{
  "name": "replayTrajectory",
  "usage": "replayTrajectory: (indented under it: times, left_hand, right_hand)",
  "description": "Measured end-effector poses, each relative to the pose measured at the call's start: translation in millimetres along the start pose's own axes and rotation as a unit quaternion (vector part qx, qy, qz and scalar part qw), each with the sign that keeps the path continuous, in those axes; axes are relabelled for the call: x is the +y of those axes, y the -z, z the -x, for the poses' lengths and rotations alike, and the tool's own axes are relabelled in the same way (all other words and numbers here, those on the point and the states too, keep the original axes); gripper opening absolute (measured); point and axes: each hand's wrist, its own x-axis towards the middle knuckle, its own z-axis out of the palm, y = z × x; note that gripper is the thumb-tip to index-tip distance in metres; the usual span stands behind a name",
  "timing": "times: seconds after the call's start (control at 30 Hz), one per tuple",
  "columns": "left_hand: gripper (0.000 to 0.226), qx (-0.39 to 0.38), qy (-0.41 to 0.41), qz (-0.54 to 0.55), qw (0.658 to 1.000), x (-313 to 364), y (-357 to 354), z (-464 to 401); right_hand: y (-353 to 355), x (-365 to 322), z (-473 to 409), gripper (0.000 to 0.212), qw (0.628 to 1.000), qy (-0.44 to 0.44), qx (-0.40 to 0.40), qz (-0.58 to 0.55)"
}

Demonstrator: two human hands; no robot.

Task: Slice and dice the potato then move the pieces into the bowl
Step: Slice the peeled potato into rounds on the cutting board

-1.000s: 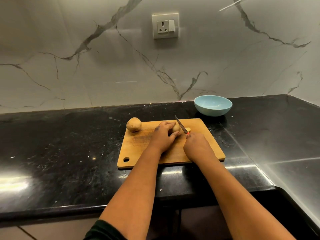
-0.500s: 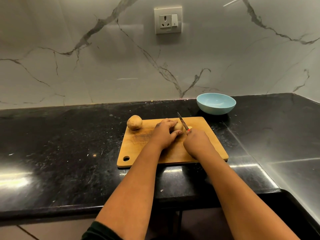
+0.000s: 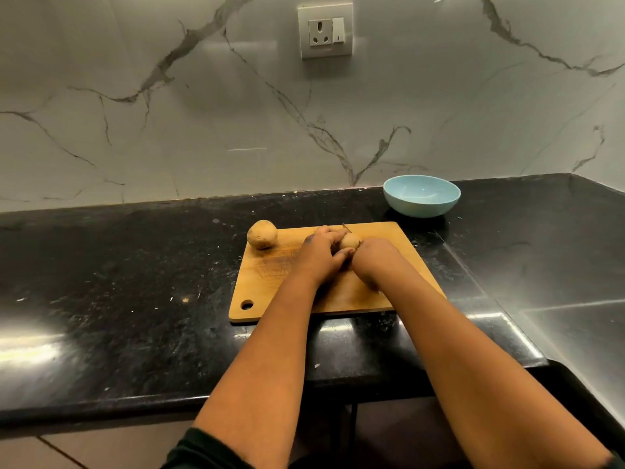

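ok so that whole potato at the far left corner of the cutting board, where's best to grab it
Take the whole potato across its rounded middle from above: it sits free at the cutting board corner, clear of the left hand.

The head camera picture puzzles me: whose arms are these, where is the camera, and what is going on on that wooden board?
There is no machine here. A person wears a wide-angle camera on the head, so you look forward and down along their own two bare arms. A black counter runs along a marble wall, and a wooden cutting board lies on it. The left hand holds a potato steady on the board. The right hand grips a knife; only the blade tip shows past the potato, the handle is hidden in the hand. A second, whole potato sits at the board's far left corner. A light blue bowl stands behind the board to the right, nothing visible in it yet.
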Motion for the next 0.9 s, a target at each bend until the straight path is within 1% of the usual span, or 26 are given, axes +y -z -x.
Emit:
replayTrajectory:
  times: [0.1,0.17,0.23,0.4,0.47,0.6,0.73,0.83,0.9]
  left_hand:
    - [0.053,0.007,0.011,0.014,1.0,2,1,3]
    - [0.055,0.01,0.017,0.022,1.0,1,1,5]
    - [0.055,0.008,0.019,0.027,0.999,2,2,7]
    - [0.055,0.003,0.019,0.03,0.999,3,5,9]
    - [0.054,0.005,0.021,0.026,0.999,4,5,10]
    - [0.055,0.008,0.025,0.024,0.999,4,3,9]
    - [0.055,0.004,0.031,0.025,0.999,3,2,7]
    - [0.055,0.005,0.033,0.027,0.999,2,1,6]
    - [0.055,0.007,0.031,0.028,0.999,2,1,5]
  right_hand:
    - [-14,11,-5,0.033,0.998,0.017,-0.008,0.055]
    - [-22,16,1,0.032,0.997,-0.004,-0.001,0.071]
    - [-21,23,3,0.032,0.997,-0.031,-0.016,0.075]
    - [-1,39,16,0.034,0.998,-0.044,0.029,0.025]
    - [-4,34,18,0.034,0.998,-0.026,0.051,0.011]
    - [-21,30,8,0.032,0.998,-0.018,0.065,-0.018]
    - [-26,33,3,0.032,0.994,-0.011,0.086,-0.072]
    - [-27,33,2,0.032,0.994,0.001,0.086,-0.065]
    - [-28,31,1,0.03,0.995,-0.007,0.083,-0.062]
